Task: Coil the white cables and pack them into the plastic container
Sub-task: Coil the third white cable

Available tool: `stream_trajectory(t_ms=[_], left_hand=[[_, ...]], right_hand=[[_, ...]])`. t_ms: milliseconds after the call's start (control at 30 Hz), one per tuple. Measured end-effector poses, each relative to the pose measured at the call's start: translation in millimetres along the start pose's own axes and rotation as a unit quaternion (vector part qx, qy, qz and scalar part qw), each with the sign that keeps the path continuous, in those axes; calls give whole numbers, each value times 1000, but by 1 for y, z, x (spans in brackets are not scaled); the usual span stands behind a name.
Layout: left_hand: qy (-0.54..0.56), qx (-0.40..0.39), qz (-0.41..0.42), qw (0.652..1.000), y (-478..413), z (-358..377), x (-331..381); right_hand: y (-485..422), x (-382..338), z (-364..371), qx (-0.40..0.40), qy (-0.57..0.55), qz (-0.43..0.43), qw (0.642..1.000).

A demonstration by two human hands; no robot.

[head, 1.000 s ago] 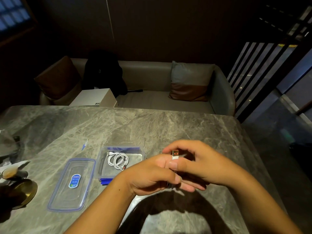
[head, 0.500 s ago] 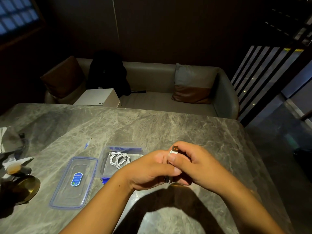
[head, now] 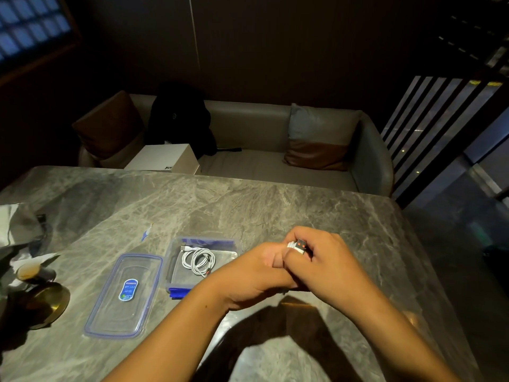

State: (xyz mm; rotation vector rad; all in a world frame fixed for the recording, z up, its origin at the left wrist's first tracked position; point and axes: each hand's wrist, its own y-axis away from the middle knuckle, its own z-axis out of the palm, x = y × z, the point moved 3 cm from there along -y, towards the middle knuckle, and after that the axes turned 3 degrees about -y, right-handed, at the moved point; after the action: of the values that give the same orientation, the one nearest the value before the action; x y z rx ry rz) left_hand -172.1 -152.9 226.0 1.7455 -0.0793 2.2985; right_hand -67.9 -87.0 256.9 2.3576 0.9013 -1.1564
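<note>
Both hands are meeting just above the grey marble-look table [head: 248,205]. The right hand [head: 325,266] is pinching a thin white charging cable [head: 292,246] just behind its dark metal USB plug w/ orange insert [head: 300,244], thumb pressing on the near side. The left hand [head: 259,274], touching the right one, is curling round what is prob. the rest of the bundle, though that part is hiding under the fingers.

Left of the left hand, the clear rectangular plastic container w/ blue clips [head: 174,260] is sitting open, w/ one coiled white cable [head: 198,260] lying inside. The clear flat lid w/ blue sticker [head: 124,296] is lying further left.

Handling, as a judgement: the cable is looking light, limp but springy, so the loops will be trying to pop open, and the jacket is prob. a bit slick. Best hold is pinching across all loops mid-coil, not at the plug, and avoiding a sharp bend at the plug neck.
</note>
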Motion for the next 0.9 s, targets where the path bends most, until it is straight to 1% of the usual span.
stream_trajectory(t_ms=[100, 200, 233, 300, 433, 500, 567, 633, 733, 800, 900], left_hand=[[26, 25, 3, 999, 1, -3, -2], [-4, 70, 13, 997, 1, -8, -2], [-16, 87, 14, 996, 2, -11, -1], [-35, 115, 11, 993, 5, -18, 1], [-98, 129, 26, 986, 5, -20, 4], [-132, 153, 45, 978, 5, -17, 4], [-152, 182, 67, 969, 4, -15, 2], [-145, 199, 81, 966, 4, -13, 2], [-132, 209, 80, 966, 5, -15, 1], [-131, 211, 82, 965, 7, -15, 0], [-80, 244, 87, 963, 8, -18, -3]], right_hand=[[-2, 5, 0, -6, 9, 0, 1000], [-4, 15, -5, 35, 11, 12, 999], [-4, 19, -6, 47, -6, 22, 999], [-2, 24, -5, 43, -83, 47, 995], [3, 26, 0, 28, -177, 64, 982], [3, 25, 1, 43, -198, 64, 977], [4, 24, 1, 62, -195, 59, 977], [6, 24, 3, 82, -209, 58, 973], [9, 26, 8, 108, -248, 71, 960], [10, 28, 12, 112, -288, 95, 946], [11, 33, 15, 102, -333, 122, 930]])
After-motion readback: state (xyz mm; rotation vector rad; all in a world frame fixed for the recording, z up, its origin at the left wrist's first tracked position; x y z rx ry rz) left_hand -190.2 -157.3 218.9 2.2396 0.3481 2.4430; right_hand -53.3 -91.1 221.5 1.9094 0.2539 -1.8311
